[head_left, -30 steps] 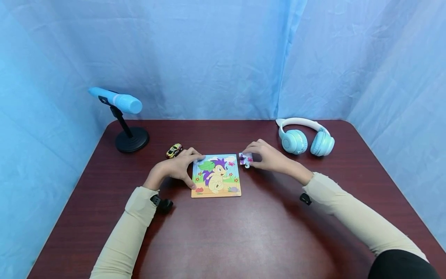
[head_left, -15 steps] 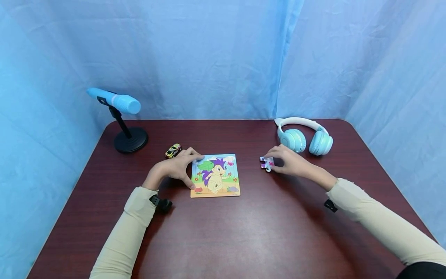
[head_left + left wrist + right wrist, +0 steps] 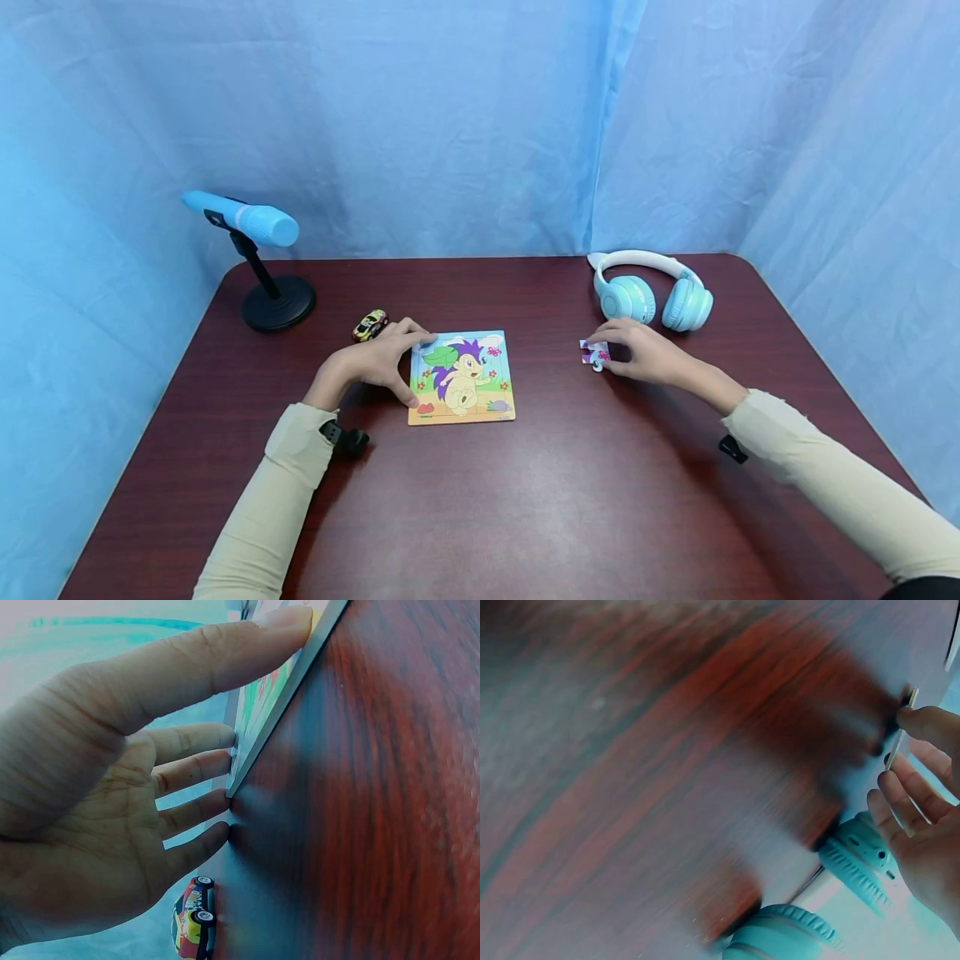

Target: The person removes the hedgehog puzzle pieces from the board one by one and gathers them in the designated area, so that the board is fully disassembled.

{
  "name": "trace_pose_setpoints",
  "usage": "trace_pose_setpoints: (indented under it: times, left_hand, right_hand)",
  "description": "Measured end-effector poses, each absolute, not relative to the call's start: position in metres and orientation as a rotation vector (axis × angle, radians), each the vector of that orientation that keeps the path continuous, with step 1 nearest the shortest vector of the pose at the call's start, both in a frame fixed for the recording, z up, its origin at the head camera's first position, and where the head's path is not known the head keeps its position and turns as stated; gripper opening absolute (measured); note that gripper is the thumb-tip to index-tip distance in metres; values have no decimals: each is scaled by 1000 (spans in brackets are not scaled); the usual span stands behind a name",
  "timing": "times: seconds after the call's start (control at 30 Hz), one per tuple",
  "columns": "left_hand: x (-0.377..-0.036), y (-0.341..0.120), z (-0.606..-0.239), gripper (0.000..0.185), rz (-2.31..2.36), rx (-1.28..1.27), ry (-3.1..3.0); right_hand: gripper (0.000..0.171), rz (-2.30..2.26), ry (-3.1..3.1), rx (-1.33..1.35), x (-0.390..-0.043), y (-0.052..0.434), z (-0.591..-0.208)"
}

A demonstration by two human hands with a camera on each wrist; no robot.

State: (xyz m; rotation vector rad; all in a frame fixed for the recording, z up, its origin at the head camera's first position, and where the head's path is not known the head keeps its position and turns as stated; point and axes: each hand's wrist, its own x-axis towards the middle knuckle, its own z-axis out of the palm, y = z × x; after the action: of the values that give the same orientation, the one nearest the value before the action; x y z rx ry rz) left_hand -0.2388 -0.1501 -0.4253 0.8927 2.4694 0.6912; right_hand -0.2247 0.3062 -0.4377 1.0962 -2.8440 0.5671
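A square picture puzzle board [image 3: 461, 377] with a cartoon hedgehog lies at the middle of the dark red table [image 3: 480, 500]. My left hand [image 3: 375, 360] rests against its left edge, straight fingers on the top left corner and thumb on the lower left edge [image 3: 247, 742]. My right hand [image 3: 641, 352] is to the right of the board, pinching a small loose puzzle piece [image 3: 595, 353] just above the table. In the right wrist view the thin piece [image 3: 897, 742] shows edge-on between thumb and fingers.
Light blue headphones [image 3: 649, 296] lie just behind my right hand. A small yellow toy car [image 3: 371, 324] sits behind my left hand, also low in the left wrist view [image 3: 193, 927]. A blue microphone on a black stand [image 3: 262, 262] is at the back left. Blue cloth surrounds the table.
My right hand has carried the puzzle piece to the right, away from the board's top right corner toward the headphones. The left hand has stayed on the board.
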Motion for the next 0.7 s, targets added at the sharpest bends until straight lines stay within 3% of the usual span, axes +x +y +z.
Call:
trace_pose_setpoints:
  times: [0.7]
  left_hand:
    - [-240, -150, -426, 105, 687, 880, 2473]
  right_hand:
    - [37, 552, -2821, 1116, -225, 326, -442]
